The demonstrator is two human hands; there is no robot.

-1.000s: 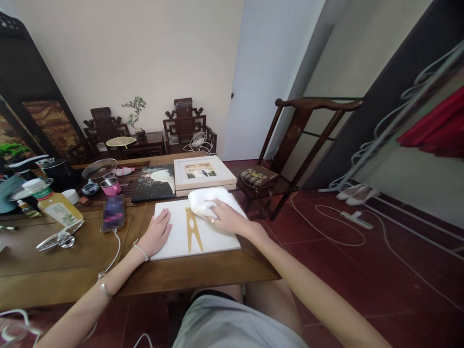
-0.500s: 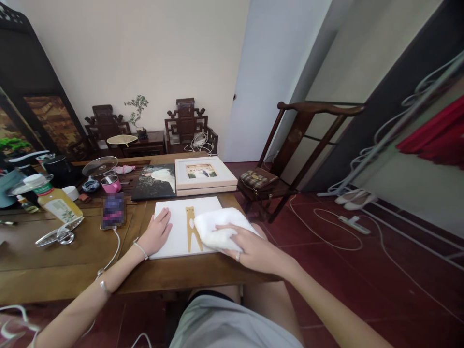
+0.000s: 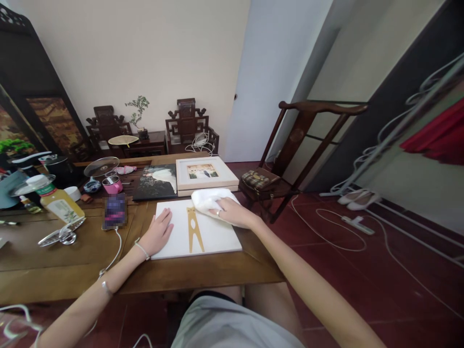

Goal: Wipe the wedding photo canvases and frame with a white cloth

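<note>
The right hand (image 3: pixel 232 212) lies on top of a soft white cloth (image 3: pixel 206 199). Its fingers bend down over the fluffy bundle and grip it. The cloth is bunched up under the palm and presses on the far right corner of a flat white square board (image 3: pixel 217 239).

Just left of this hand, a tall tan shape with two long legs (image 3: pixel 194 228) is painted on the smooth board. Farther left, the left hand (image 3: pixel 157 232) rests flat on the board's left edge, fingers spread and holding nothing. A thin bracelet (image 3: pixel 142 250) is on its wrist.

The board lies on a brown wooden table (image 3: pixel 72 261). Just beyond the cloth sits a thick white picture frame (image 3: pixel 206 173), and left of that a dark glossy picture (image 3: pixel 155 181). Left of the left hand lies a phone (image 3: pixel 115 211) with a white cable (image 3: pixel 116 246).
</note>
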